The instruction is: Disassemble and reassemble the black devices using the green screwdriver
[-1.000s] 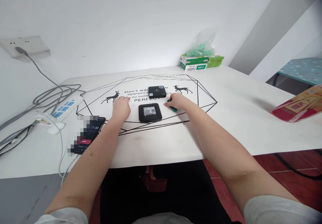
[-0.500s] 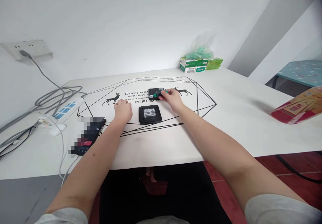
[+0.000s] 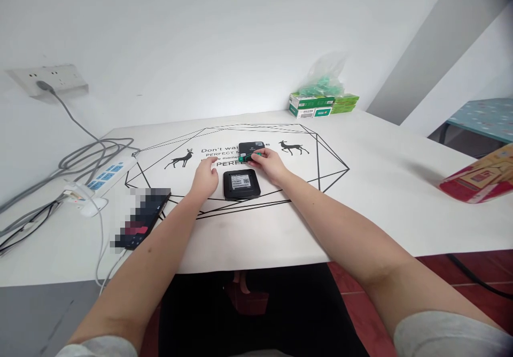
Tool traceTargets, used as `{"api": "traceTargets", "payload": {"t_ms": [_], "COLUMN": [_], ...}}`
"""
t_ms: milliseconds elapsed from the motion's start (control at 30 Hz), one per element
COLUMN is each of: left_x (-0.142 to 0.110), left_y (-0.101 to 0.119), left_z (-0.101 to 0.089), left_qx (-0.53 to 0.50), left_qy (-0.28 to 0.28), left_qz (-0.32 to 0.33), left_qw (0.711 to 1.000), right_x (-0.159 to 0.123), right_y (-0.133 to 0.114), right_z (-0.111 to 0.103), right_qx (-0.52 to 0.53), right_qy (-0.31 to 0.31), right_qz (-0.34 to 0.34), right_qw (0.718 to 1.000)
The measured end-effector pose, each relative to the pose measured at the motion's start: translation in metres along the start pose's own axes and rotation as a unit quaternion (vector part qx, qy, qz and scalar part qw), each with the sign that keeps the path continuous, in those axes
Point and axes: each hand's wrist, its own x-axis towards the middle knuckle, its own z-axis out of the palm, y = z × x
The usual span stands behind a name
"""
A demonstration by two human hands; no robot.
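Observation:
My right hand [image 3: 271, 165] pinches a small green-and-black stick-like piece [image 3: 243, 158] in its fingertips, just above the table mat. Its exact kind is too small to make out. Right behind it lies a flat black case [image 3: 250, 147], partly covered by my fingers. My left hand [image 3: 206, 176] holds nothing; its fingers are apart and point toward the piece. Between my forearms rests a second black square case [image 3: 241, 185] with a white printed label facing up.
A phone [image 3: 148, 215] lies left of my left forearm, beside a power strip [image 3: 112, 172] and looped grey cables. Green boxes [image 3: 311, 105] topped by a plastic bag [image 3: 323, 82] stand against the wall. A red-and-tan package [image 3: 476, 178] sits at the right edge.
My left hand has moved right, toward the piece, and its fingers have spread. My right hand has lowered the green-and-black piece slightly toward me, uncovering more of the rear case.

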Motion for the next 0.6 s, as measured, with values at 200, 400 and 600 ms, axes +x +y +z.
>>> {"api": "traceTargets", "payload": {"t_ms": [200, 400, 600], "left_x": [-0.002, -0.006, -0.01], "left_y": [0.003, 0.01, 0.014], "left_z": [-0.003, -0.004, -0.007], "left_qx": [-0.076, -0.034, 0.031], "left_qy": [-0.04, -0.079, -0.101], "left_qz": [-0.052, 0.015, 0.074], "left_qw": [0.995, 0.996, 0.992], "right_x": [0.004, 0.003, 0.003], "right_y": [-0.012, -0.017, -0.016], "right_z": [-0.011, -0.014, -0.014], "right_qx": [0.022, 0.02, 0.015], "right_qy": [0.018, 0.015, 0.014], "right_qz": [0.024, 0.03, 0.028], "right_qw": [0.999, 0.999, 0.999]}}
